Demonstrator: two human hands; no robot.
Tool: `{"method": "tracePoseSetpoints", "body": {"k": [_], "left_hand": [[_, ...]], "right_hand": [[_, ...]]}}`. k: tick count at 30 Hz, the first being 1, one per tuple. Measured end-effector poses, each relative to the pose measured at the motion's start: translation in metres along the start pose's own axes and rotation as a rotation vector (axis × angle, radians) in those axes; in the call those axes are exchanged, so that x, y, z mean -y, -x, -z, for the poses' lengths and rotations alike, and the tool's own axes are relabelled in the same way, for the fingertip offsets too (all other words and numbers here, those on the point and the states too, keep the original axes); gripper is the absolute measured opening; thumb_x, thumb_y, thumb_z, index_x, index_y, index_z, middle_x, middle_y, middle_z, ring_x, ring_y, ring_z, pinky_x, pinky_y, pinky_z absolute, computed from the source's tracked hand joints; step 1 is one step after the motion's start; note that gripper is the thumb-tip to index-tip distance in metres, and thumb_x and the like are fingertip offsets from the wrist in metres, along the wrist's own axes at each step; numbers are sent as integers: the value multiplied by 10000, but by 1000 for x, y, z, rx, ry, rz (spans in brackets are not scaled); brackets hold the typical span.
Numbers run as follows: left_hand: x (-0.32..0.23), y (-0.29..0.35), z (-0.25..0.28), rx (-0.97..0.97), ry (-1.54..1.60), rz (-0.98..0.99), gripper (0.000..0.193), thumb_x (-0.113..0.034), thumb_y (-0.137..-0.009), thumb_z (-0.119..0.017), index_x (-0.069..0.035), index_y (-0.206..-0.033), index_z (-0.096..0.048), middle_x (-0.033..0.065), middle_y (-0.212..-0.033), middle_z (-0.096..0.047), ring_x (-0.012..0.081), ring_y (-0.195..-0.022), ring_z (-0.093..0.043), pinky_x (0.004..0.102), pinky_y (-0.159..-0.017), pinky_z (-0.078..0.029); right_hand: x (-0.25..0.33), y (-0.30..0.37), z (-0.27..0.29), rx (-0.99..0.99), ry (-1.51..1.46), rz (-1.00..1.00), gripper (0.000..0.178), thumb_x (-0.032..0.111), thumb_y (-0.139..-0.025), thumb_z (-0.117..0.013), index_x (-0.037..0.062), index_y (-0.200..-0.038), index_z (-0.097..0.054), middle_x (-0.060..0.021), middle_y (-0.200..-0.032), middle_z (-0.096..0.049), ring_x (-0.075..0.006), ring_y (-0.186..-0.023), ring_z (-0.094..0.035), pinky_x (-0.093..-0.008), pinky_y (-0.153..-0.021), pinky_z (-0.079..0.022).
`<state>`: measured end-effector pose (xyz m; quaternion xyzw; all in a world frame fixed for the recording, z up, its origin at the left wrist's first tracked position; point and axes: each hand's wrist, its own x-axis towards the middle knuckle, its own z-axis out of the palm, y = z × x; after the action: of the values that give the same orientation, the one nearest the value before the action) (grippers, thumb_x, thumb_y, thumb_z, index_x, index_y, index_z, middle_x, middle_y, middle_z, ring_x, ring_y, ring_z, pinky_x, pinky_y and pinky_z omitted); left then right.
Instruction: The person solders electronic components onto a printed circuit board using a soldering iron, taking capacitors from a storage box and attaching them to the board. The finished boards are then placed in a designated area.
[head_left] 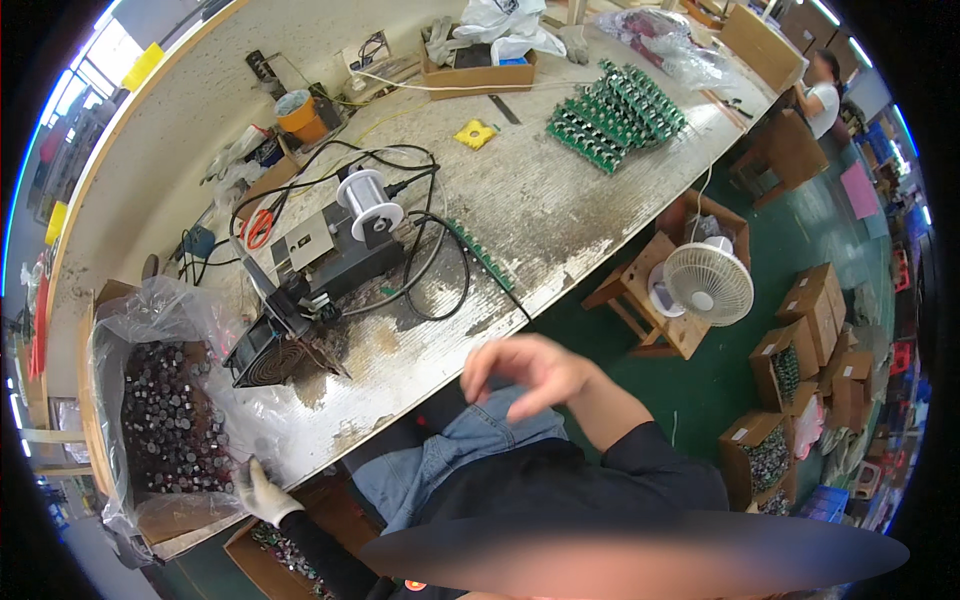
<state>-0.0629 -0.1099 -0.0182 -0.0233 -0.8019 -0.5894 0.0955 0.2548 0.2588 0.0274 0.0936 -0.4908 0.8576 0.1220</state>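
Note:
My left hand (264, 494), in a white glove, is at the near right corner of a cardboard box lined with a clear plastic bag (245, 415). Its fingers look parted and touch the plastic; nothing shows in them. Many small silvery cylindrical parts (170, 425) lie in the box. My bare right hand (525, 378) hovers over my lap by the bench edge, fingers loosely bent and apart, holding nothing. Beyond it stands a dark machine (345, 250) with a white wire spool (370, 205) and a round black fan (270, 355). A narrow green circuit-board strip (480, 255) lies beside it.
Stacked green circuit boards (615, 115) lie farther along the bench (520, 180), near a yellow sponge (475, 133) and a cardboard tray (480, 80). Black cables loop around the machine. A white fan (708, 283) sits on a wooden stool at right; boxes (760, 455) stand on the floor.

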Motion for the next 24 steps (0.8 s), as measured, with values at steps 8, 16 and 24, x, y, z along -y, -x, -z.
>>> {"method": "tracePoseSetpoints", "body": {"k": [8, 16, 24], "left_hand": [[10, -17, 11, -118, -470, -180, 420, -189, -853, -668, 83, -1151, -554, 209, -1096, -627, 282, -997, -591, 341, -900, -445], [-9, -12, 6, 3, -489, -390, 311, -127, -784, -673, 19, -1053, -621, 187, -941, -629, 339, -936, -595, 384, -822, -470], [-7, 9, 32, -1, -362, -258, 263, -128, -727, -738, -24, -947, -638, 103, -806, -635, 201, -675, -613, 309, -639, -495]], "right_hand": [[45, -2, 56, -803, 1105, 103, 251, 6, -781, -667, 5, -1023, -600, -47, -928, -637, -134, -844, -590, -270, -778, -470], [8, -46, 91, -858, 1443, -187, 295, 208, -821, -710, -27, -985, -639, -73, -823, -655, -130, -743, -590, -276, -701, -483], [-2, -79, 82, -766, 1565, -315, 261, 197, -870, -671, -34, -980, -622, -40, -815, -612, -101, -722, -523, -253, -674, -440]]}}
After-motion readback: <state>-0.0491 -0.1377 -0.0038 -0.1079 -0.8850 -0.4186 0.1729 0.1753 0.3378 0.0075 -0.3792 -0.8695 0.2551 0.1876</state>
